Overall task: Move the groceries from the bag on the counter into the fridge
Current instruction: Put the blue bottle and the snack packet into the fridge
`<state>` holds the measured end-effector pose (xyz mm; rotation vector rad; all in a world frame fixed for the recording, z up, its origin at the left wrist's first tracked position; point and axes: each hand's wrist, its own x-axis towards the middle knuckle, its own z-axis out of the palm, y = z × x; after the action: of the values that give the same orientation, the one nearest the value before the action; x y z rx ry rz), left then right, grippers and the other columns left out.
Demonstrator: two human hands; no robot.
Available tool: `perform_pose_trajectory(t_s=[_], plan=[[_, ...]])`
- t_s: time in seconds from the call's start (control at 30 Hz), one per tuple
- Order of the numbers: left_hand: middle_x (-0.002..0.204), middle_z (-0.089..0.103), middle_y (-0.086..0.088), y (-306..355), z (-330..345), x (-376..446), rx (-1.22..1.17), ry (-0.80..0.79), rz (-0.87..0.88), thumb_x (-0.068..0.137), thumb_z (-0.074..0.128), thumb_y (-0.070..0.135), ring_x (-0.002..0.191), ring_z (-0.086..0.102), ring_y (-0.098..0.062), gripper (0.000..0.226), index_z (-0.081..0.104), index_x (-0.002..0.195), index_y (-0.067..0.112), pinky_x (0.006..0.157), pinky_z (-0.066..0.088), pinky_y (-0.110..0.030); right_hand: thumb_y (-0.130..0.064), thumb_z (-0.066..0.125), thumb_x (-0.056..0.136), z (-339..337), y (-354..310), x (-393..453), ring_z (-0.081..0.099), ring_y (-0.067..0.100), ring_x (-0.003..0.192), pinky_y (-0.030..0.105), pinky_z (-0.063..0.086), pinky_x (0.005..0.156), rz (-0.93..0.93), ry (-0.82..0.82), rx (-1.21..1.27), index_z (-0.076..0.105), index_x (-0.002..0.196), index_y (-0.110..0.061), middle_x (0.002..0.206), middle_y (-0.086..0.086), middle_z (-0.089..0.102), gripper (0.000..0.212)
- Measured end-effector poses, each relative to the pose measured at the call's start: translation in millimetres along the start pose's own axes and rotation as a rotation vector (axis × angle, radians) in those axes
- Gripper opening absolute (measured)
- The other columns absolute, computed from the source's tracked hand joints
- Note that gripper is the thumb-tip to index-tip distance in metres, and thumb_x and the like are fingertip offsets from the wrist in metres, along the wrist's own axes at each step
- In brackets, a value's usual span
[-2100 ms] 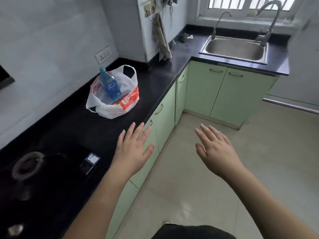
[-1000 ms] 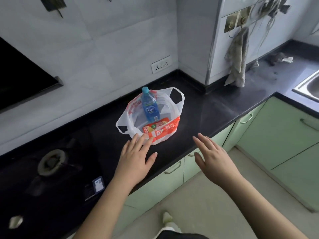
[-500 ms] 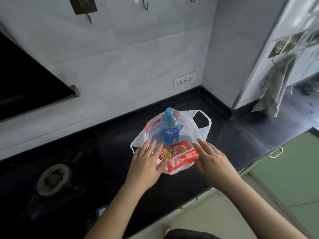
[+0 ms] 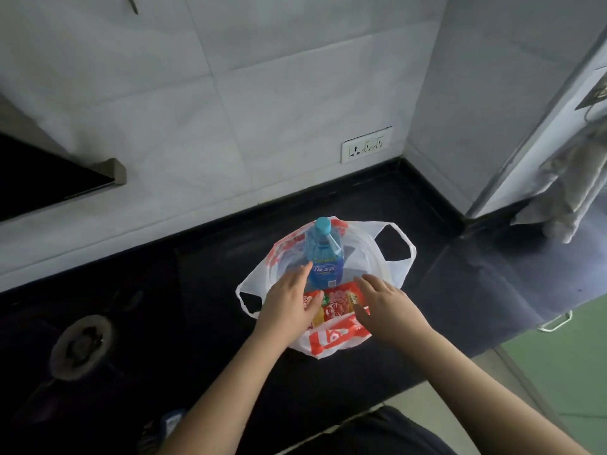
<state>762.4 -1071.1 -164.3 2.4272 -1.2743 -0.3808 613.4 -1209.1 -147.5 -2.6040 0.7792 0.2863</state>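
White plastic bag [image 4: 391, 254] on the dark counter [image 4: 476, 267], mouth open. Inside, a blue bottle [image 4: 323, 257] stands upright at the back — just beyond the left hand's [image 4: 289, 307] straight fingertips; a red snack packet [image 4: 338, 303] lies crosswise between that hand and the right hand [image 4: 387, 307]. Both hands are spread, grasping nothing. A gas burner [image 4: 82, 346] sits well left of the bag; nothing blocks the reach.

I see both hands, left hand [image 4: 289, 303] and right hand [image 4: 389, 307], flat-fingered over the bag [image 4: 387, 257], blue bottle [image 4: 323, 257] upright inside it
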Motion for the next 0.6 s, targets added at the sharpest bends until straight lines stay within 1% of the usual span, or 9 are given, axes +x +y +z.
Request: perform_pose_trajectory(t_s=[0.07, 0.13, 0.2, 0.27, 0.37, 0.43, 0.5, 0.53, 0.6], plan=[[0.153, 0.038, 0.0, 7.8, 6.1, 9.7, -0.039, 0.037, -0.071, 0.095, 0.052, 0.047, 0.134, 0.044, -0.012, 0.071, 0.018, 0.153, 0.024, 0.094, 0.035, -0.017, -0.041, 0.042, 0.099, 1.8, 6.5, 12.6, 0.035, 0.02, 0.141, 0.038, 0.031, 0.115, -0.046, -0.044, -0.015, 0.027, 0.151, -0.022, 0.157, 0.0, 0.031, 0.058], [0.155, 0.035, 0.0, 15.0, 12.6, 17.7, -0.101, 0.071, -0.158, 0.094, 0.054, 0.048, 0.135, 0.042, -0.013, 0.077, 0.011, 0.154, 0.025, 0.093, 0.036, -0.017, -0.039, 0.044, 0.099, 5.2, 12.6, 23.8, 0.036, 0.021, 0.141, 0.037, 0.03, 0.114, -0.095, -0.071, -0.039, 0.028, 0.151, -0.02, 0.156, 0.001, 0.032, 0.058], [0.157, 0.031, 0.001, 22.9, 21.9, 25.3, -0.222, 0.103, -0.259, 0.092, 0.057, 0.049, 0.137, 0.04, -0.015, 0.083, 0.005, 0.154, 0.029, 0.094, 0.04, -0.02, -0.038, 0.047, 0.098, 9.2, 18.0, 35.9, 0.036, 0.022, 0.141, 0.037, 0.03, 0.114, -0.116, -0.102, -0.046, 0.029, 0.151, -0.019, 0.155, 0.003, 0.034, 0.058], [0.157, 0.029, 0.001, 31.5, 34.5, 31.8, -0.373, 0.138, -0.371, 0.089, 0.06, 0.051, 0.137, 0.04, -0.017, 0.089, 0.001, 0.153, 0.033, 0.097, 0.045, -0.028, -0.038, 0.05, 0.097, 16.3, 23.6, 49.1, 0.038, 0.023, 0.139, 0.037, 0.031, 0.113, -0.112, -0.143, -0.038, 0.032, 0.149, -0.018, 0.153, 0.004, 0.036, 0.059], [0.155, 0.032, -0.001, 43.4, 50.6, 42.6, -0.466, 0.207, -0.516, 0.081, 0.064, 0.061, 0.132, 0.047, -0.02, 0.101, -0.005, 0.151, 0.037, 0.096, 0.052, -0.036, -0.035, 0.053, 0.095, 31.3, 30.4, 68.4, 0.04, 0.026, 0.137, 0.039, 0.033, 0.112, -0.085, -0.211, -0.009, 0.033, 0.148, -0.015, 0.151, 0.008, 0.038, 0.06], [0.151, 0.039, -0.001, 51.1, 56.9, 49.0, -0.469, 0.264, -0.568, 0.077, 0.068, 0.061, 0.127, 0.053, -0.02, 0.106, -0.002, 0.152, 0.033, 0.093, 0.05, -0.032, -0.03, 0.051, 0.096, 41.0, 31.3, 78.9, 0.04, 0.03, 0.135, 0.041, 0.035, 0.112, -0.076, -0.229, 0.018, 0.031, 0.15, -0.016, 0.151, 0.01, 0.037, 0.059], [0.145, 0.046, 0.0, 57.5, 63.1, 57.0, -0.532, 0.306, -0.615, 0.076, 0.076, 0.051, 0.123, 0.055, -0.018, 0.106, 0.009, 0.153, 0.025, 0.09, 0.045, -0.022, -0.027, 0.046, 0.097, 48.6, 31.1, 86.8, 0.039, 0.031, 0.135, 0.042, 0.034, 0.111, -0.084, -0.233, 0.02, 0.027, 0.152, -0.018, 0.151, 0.011, 0.036, 0.058], [0.142, 0.049, 0.0, 59.1, 66.4, 61.7, -0.576, 0.319, -0.643, 0.075, 0.078, 0.048, 0.122, 0.056, -0.018, 0.104, 0.013, 0.152, 0.024, 0.089, 0.043, -0.02, -0.026, 0.045, 0.097, 51.2, 31.7, 89.7, 0.039, 0.031, 0.135, 0.042, 0.033, 0.111, -0.087, -0.238, 0.009, 0.027, 0.152, -0.018, 0.151, 0.011, 0.035, 0.058], [0.141, 0.049, 0.001, 58.7, 72.4, 71.5, -0.671, 0.339, -0.69, 0.072, 0.081, 0.044, 0.124, 0.054, -0.018, 0.105, 0.014, 0.151, 0.025, 0.093, 0.041, -0.023, -0.024, 0.046, 0.096, 55.5, 33.6, 93.7, 0.038, 0.03, 0.134, 0.042, 0.029, 0.11, -0.084, -0.249, -0.035, 0.029, 0.151, -0.018, 0.149, 0.01, 0.037, 0.058]])
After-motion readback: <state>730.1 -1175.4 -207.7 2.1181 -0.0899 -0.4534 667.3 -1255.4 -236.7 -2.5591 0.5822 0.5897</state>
